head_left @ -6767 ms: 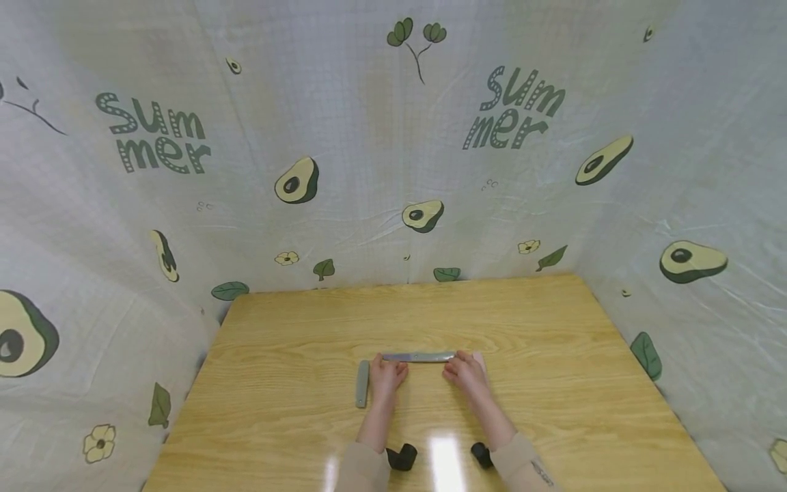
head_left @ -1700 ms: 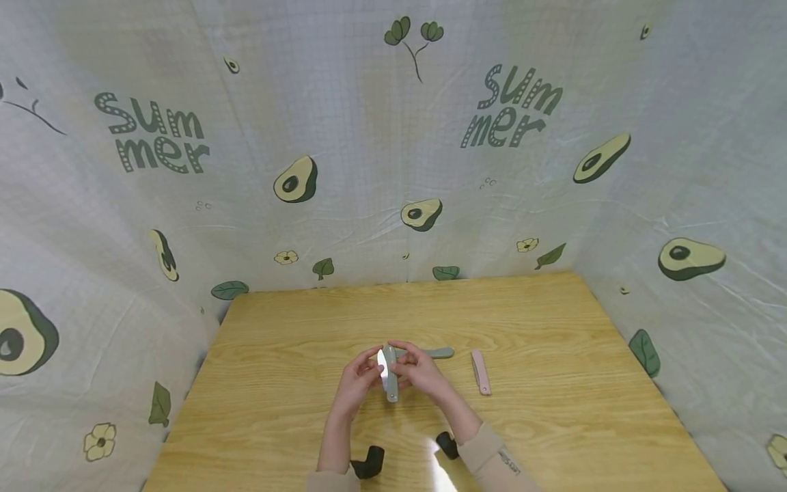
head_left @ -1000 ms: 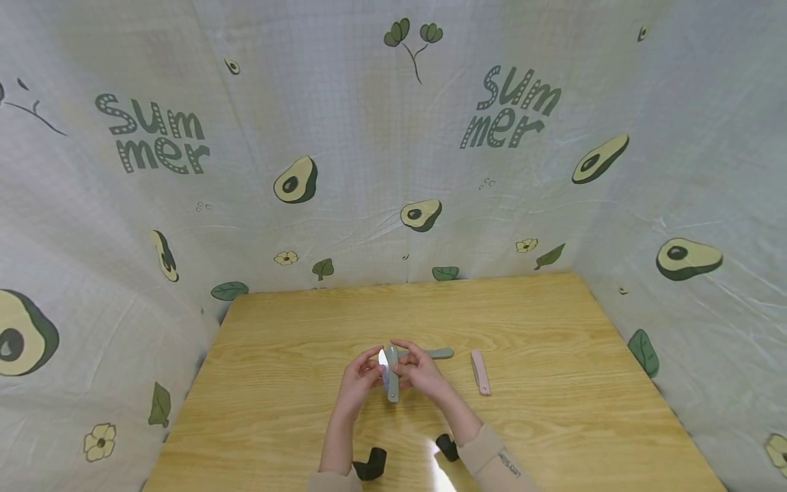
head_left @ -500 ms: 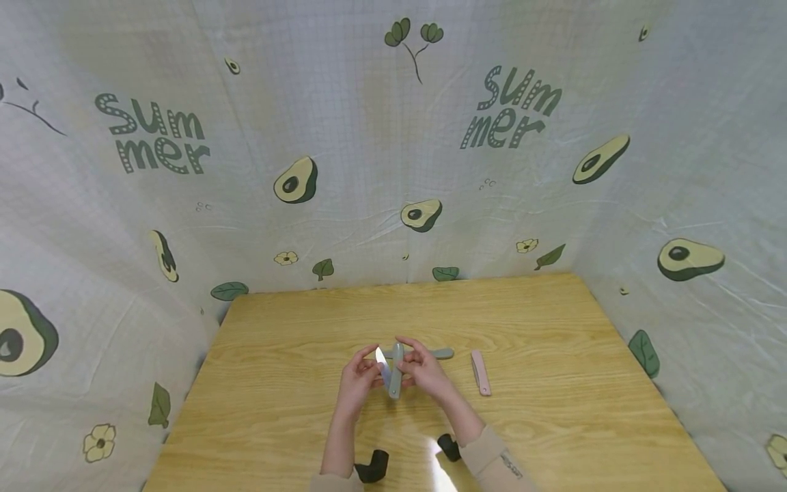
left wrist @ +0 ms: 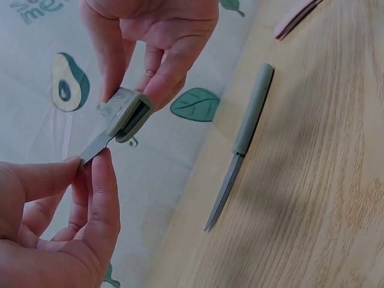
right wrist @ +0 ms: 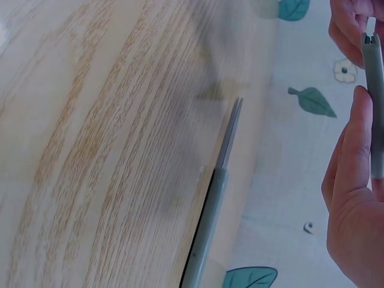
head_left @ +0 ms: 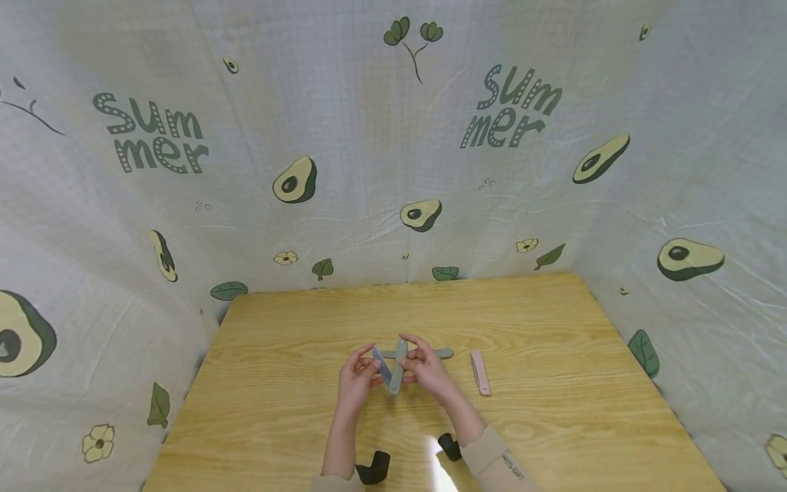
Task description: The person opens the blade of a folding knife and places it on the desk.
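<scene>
Folding knife (head_left: 398, 370), grey-green, partly unfolded in V, held above tabletop (head_left: 277, 342). My left grip (head_left: 355, 379) pinches blade, thumb against fingers; my right grip (head_left: 430, 372) holds handle. To right, pink knife (head_left: 481, 373) lies folded. Slightly farther, second grey-green knife (head_left: 444, 353) lies unfolded. Avocado-print cloth (head_left: 363, 137) hangs behind.

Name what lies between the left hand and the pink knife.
In the head view: the held knife, the right hand, the open knife lying beyond them, then bare table.
</scene>
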{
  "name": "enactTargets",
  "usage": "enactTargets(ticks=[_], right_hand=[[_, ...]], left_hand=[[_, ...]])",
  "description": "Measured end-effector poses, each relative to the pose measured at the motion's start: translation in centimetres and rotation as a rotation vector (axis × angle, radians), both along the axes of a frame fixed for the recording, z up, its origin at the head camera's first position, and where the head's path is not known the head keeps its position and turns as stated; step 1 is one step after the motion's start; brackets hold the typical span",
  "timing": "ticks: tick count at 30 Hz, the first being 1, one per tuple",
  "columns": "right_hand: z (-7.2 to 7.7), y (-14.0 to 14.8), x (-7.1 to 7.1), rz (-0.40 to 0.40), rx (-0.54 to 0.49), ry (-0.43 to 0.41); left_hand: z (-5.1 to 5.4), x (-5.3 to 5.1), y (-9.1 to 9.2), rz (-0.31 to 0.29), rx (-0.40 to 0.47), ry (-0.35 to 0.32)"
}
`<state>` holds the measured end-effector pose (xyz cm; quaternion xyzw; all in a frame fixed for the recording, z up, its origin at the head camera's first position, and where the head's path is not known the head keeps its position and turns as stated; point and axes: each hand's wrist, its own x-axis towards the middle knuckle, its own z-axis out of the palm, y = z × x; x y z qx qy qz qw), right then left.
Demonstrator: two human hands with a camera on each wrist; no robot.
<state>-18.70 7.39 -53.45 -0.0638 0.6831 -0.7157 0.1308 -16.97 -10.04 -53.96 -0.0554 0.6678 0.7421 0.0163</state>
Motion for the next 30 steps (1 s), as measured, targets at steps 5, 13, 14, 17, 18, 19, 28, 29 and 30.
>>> enactTargets(ticks=[5, 13, 14, 17, 18, 19, 28, 29, 30], right_hand=[[0.2, 0.1, 0.0, -0.024, -0.020, 0.005], [-0.1, 0.3, -0.2, -0.068, -0.074, -0.011], [-0.1, 0.3, -0.2, -0.073, -0.084, -0.015], [0.1, 0.4, -0.1, -0.085, -0.111, -0.025], [0.2, 0.4, -0.1, -0.090, -0.120, -0.029], [0.2, 0.3, -0.1, -0.095, -0.128, -0.033], [0.1, 0.5, 0.0, -0.160, -0.180, -0.053], [0.1, 0.5, 0.0, -0.166, -0.187, -0.055], [0.1, 0.5, -0.1, -0.173, -0.191, -0.059]], left_hand=[[-0.1, 0.0, 0.2, 0.038, 0.028, 0.018], [0.2, 0.2, 0.7, 0.130, 0.105, 0.020], [0.2, 0.2, 0.7, 0.143, 0.110, 0.015], [0.4, 0.2, 0.8, 0.176, 0.115, -0.009], [0.4, 0.3, 0.8, 0.180, 0.116, -0.012], [0.5, 0.3, 0.8, 0.184, 0.118, -0.018], [0.4, 0.3, 1.0, 0.225, 0.160, 0.019], [0.5, 0.3, 1.0, 0.230, 0.165, 0.029], [0.5, 0.3, 1.0, 0.236, 0.169, 0.038]])
